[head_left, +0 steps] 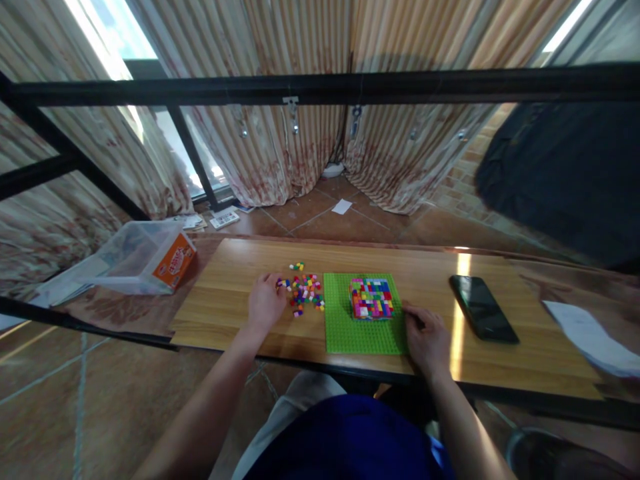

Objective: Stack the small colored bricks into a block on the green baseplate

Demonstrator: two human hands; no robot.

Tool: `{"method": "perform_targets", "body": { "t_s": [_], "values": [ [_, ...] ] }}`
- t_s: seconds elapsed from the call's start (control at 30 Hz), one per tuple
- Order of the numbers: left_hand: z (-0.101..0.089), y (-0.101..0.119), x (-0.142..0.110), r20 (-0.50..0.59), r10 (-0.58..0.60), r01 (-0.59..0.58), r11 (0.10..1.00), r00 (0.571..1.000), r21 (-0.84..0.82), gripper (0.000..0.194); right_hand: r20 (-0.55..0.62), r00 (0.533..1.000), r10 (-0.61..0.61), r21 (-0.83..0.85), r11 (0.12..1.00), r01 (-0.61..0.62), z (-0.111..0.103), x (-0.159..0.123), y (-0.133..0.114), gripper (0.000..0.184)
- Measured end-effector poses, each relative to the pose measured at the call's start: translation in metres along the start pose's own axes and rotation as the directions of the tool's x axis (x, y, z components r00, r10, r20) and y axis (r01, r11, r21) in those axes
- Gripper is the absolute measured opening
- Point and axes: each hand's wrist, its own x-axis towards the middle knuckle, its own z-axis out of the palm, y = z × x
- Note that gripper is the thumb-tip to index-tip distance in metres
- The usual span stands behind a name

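Observation:
On the left of the wooden table, my left hand (pixel 267 300) has its fingers curled, with the fingertips at a few small toy bricks (pixel 283 284) on the edge of a loose pile. The pile of colourful bricks (pixel 305 291) spreads between that hand and a green studded baseplate (pixel 343 333). A square, multicoloured block of stacked bricks (pixel 372 299) stands on the upper right part of the baseplate. My right hand (pixel 429 339) rests at the baseplate's right edge, fingers bent and the index fingertip close to the block. Whatever its fingers may hold is hidden.
A black phone (pixel 484 309) lies on the table's right side, with white paper (pixel 595 337) farther right. Left of the table sits a clear plastic box (pixel 135 257) with an orange label. A black metal bar (pixel 320 88) crosses before the curtains (pixel 300 40).

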Motion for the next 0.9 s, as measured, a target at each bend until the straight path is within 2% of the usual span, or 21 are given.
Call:
{"method": "perform_targets", "body": {
  "t_s": [0.1, 0.23, 0.6, 0.7, 0.77, 0.83, 0.9],
  "values": [
    [0.0, 0.0, 0.009, 0.067, 0.063, -0.07, 0.992, 0.996, 0.106, 0.033, -0.003, 1.0, -0.001, -0.005, 1.0, 0.001, -0.001, 0.0, 0.0, 0.028],
    [0.002, 0.003, 0.014, 0.125, 0.073, -0.09, 0.987, 0.989, 0.135, 0.028, 0.01, 1.0, -0.002, -0.021, 1.0, 0.002, -0.001, 0.0, -0.002, 0.028],
    [0.001, 0.005, 0.01, 0.093, 0.068, -0.076, 0.994, 0.993, 0.08, 0.016, 0.013, 1.0, 0.002, -0.027, 1.0, -0.001, -0.001, -0.001, 0.0, 0.029],
    [0.002, 0.006, 0.008, 0.059, 0.025, -0.023, 0.999, 0.998, -0.026, 0.016, 0.019, 1.0, -0.004, -0.024, 1.0, 0.004, -0.001, 0.0, 0.0, 0.029],
    [0.005, 0.006, 0.008, 0.042, -0.027, 0.033, 0.985, 0.999, -0.167, 0.018, 0.022, 1.0, -0.005, -0.023, 1.0, 0.005, -0.001, 0.0, -0.001, 0.029],
    [0.008, 0.005, 0.009, 0.047, -0.067, 0.079, 0.928, 0.997, -0.364, 0.019, 0.021, 1.0, -0.001, -0.022, 1.0, 0.001, -0.001, 0.0, -0.002, 0.029],
    [0.011, 0.006, 0.009, 0.075, -0.081, 0.109, 0.808, 0.994, -0.579, 0.019, 0.019, 1.0, 0.005, -0.024, 1.0, -0.004, -0.002, 0.0, -0.003, 0.029]
  ]
}}
